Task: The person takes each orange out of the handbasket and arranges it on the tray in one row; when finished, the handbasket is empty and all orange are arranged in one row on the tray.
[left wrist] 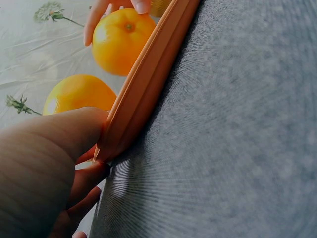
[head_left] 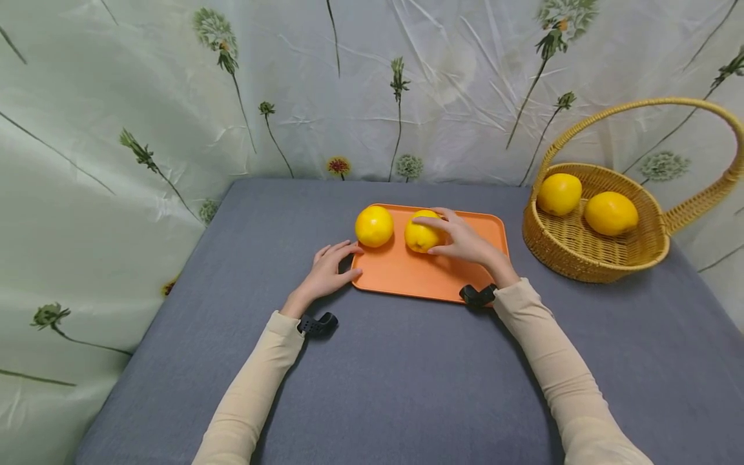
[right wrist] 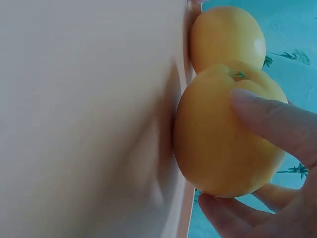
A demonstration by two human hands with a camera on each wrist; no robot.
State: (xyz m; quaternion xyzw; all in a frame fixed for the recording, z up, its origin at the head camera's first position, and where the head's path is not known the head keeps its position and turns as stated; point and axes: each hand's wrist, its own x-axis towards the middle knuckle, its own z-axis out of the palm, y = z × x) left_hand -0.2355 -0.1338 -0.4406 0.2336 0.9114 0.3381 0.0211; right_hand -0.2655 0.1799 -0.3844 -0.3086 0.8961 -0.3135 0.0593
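Note:
On an orange tray (head_left: pixel 401 281) stand two yellow-orange fruits that look like oranges. My right hand (head_left: pixel 465 244) holds the right orange (head_left: pixel 420 234), thumb on its near side and fingers around the far side. In the right wrist view the gripped orange (right wrist: pixel 228 134) shows a small green stem end, close against the tray surface. Just left of it sits the other orange (head_left: pixel 374 226), near the tray's back left corner. My left hand (head_left: pixel 327 271) pinches the tray's left edge; in the left wrist view its thumb (left wrist: pixel 74 129) lies at the rim, fingers beside the corner.
A woven basket (head_left: pixel 572 266) with a tall handle stands right of the tray, holding two yellow fruits, a left one (head_left: pixel 559 194) and a right one (head_left: pixel 610 213). Grey cloth covers the table (head_left: pixel 395 374). A flower-patterned curtain (head_left: pixel 349 97) hangs behind and at the left.

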